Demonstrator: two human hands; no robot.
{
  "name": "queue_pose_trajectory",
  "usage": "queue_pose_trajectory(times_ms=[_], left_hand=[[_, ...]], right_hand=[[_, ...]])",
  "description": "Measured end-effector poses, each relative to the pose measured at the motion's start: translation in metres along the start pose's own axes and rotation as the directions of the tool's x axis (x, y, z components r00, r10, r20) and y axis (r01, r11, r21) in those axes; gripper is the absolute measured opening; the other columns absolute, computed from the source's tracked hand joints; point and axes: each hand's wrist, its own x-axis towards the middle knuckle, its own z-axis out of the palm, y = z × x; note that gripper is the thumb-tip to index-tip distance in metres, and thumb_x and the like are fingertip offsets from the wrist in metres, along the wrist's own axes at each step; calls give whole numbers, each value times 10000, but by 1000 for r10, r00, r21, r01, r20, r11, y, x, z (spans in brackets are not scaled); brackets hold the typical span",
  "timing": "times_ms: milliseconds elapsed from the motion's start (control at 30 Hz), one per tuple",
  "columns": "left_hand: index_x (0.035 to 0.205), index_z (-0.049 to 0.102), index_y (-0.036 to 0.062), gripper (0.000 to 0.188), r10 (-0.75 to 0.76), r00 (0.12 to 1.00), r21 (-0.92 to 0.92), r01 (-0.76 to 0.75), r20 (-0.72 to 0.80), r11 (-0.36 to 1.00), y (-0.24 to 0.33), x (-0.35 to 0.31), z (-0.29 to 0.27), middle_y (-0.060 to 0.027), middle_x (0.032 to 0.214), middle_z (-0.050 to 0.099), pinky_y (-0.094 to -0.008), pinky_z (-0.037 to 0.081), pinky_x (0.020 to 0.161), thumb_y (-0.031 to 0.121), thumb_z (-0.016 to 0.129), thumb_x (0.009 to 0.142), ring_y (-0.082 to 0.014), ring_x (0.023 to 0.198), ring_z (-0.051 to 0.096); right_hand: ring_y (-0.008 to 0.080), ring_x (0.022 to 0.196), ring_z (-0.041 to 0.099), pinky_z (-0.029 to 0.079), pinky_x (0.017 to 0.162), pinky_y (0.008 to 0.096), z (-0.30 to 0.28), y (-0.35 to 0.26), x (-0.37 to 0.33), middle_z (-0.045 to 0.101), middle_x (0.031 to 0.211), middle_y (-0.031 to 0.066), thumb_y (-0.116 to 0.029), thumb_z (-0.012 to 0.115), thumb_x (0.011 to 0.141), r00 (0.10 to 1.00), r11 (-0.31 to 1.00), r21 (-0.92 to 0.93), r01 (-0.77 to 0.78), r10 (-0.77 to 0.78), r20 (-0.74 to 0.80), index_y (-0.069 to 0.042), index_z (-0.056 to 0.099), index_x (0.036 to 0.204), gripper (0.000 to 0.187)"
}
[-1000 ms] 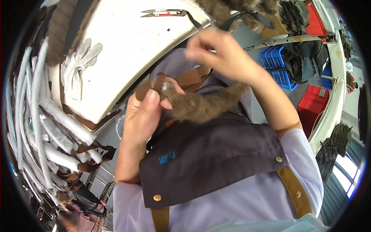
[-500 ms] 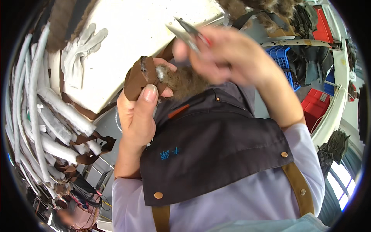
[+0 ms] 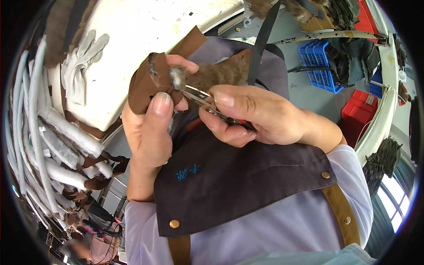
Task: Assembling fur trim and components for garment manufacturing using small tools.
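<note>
My left hand pinches a folded brown fabric strip together with a piece of brown fur, thumb on the near side. A tuft of white stuffing shows where fabric and fur meet. My right hand is closed round small thread snips with a bit of red on them. Their blade tips reach the seam just beside my left fingers, below the white tuft. Whether the blades touch the material is too fine to tell.
At the left a white table carries a pale glove. Long white padded rolls hang beside it. A black strap rises behind the fur. Rightward are a blue crate and a red bin. Another person is at lower left.
My right hand has come down and left, bringing the snips from up in the air to the seam. The left hand with fabric and fur has shifted slightly left.
</note>
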Motion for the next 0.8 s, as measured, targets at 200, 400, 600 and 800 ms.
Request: queue_pose_trajectory(times_ms=[200,400,600,800], left_hand=[[1104,509,-35,354,0,1000,-10,1,29,1000,0,-1,3,-135,1070,547,-218,384,655,238,424,896,-74,687,432],[1086,507,-56,353,-43,999,7,43,10,999,0,-5,8,-81,962,548,-222,380,672,238,416,914,-68,680,419],[1087,503,-65,373,-102,995,35,102,-12,994,-4,-8,8,-54,885,547,-228,381,690,257,432,914,-65,677,411],[1092,504,-70,442,-171,985,-138,165,-37,977,-7,-9,9,-46,834,533,-234,369,712,322,462,892,-67,688,405]], right_hand=[[71,536,263,223,479,214,4,-1,-2,335,634,-14,-430,354,944,998,996,-73,55,-57,-31,-48,433,834,405],[65,530,249,207,476,211,9,5,5,333,624,-26,-368,365,956,988,992,-71,101,-108,-108,-60,430,812,347],[53,511,234,198,467,200,3,15,9,313,603,-43,-362,392,949,994,982,172,78,-64,-87,-64,435,790,341],[51,501,233,193,464,202,5,21,11,302,595,-47,-360,397,947,996,963,265,47,-26,-82,-65,437,788,338]])
